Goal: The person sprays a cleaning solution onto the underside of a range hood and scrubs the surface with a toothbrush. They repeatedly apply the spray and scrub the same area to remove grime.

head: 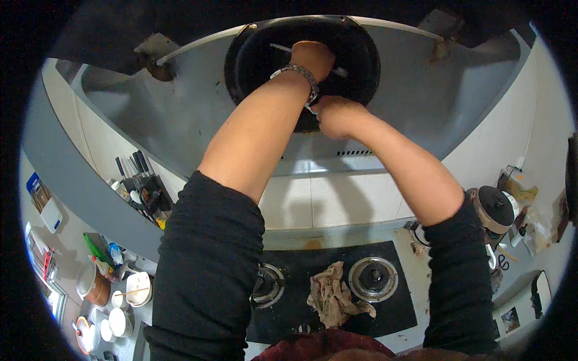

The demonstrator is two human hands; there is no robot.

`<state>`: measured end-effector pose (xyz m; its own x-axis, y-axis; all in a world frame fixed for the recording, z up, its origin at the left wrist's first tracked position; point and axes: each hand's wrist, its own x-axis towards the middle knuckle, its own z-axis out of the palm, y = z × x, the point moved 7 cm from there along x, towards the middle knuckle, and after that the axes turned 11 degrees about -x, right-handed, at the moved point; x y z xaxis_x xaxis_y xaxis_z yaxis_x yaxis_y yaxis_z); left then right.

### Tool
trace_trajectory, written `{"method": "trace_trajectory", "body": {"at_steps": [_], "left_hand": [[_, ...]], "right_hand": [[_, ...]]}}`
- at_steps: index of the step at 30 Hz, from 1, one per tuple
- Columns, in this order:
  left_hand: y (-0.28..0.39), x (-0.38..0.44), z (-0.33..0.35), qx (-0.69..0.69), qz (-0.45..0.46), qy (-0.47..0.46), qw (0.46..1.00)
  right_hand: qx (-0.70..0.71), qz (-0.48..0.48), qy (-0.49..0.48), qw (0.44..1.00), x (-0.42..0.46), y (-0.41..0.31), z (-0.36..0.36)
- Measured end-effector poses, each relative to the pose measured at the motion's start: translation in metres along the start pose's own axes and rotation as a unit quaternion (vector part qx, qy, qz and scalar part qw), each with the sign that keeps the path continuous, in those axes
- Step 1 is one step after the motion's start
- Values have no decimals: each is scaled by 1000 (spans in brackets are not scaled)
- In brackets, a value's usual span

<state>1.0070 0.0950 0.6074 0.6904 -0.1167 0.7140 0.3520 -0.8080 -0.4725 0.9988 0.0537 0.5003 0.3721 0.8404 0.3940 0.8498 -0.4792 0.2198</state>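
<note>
Both arms, in pushed-up black sleeves, reach up to the round black intake (356,58) of a grey range hood (420,85). My left hand (313,58), below whose wrist sits a metal-link watch, is inside the intake; its fingers are hidden. A thin pale bar shows on either side of it. At the intake's lower rim, my right hand (337,116) has its fingers curled around a small, thin, pale item, mostly hidden, that I cannot identify. Below, a crumpled beige cloth (332,295) lies on the black gas cooktop (293,266) between two burners.
A knife rack (144,187) hangs on the left wall. White bowls (119,322), a dish with chopsticks (138,289) and a brown lidded pot (93,286) stand at lower left. A rice cooker (492,210) and plastic bags (537,230) are at right. Hood edges surround both arms.
</note>
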Motion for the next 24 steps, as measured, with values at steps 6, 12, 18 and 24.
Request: {"method": "trace_trajectory", "body": {"at_steps": [6,12,18,24], "left_hand": [[0,-2,-5,6,18,8,1000],[-9,-19,-24,2,54,19,998],[-23,-37,-57,-112,-21,163,980],[-18,-56,-76,-185,-150,158,958]], "right_hand": [[134,-17,-8,991,-58,25,-21],[174,47,97,979,-45,56,-26],[96,118,68,986,-36,60,-17],[51,121,57,990,-40,55,-9]]}}
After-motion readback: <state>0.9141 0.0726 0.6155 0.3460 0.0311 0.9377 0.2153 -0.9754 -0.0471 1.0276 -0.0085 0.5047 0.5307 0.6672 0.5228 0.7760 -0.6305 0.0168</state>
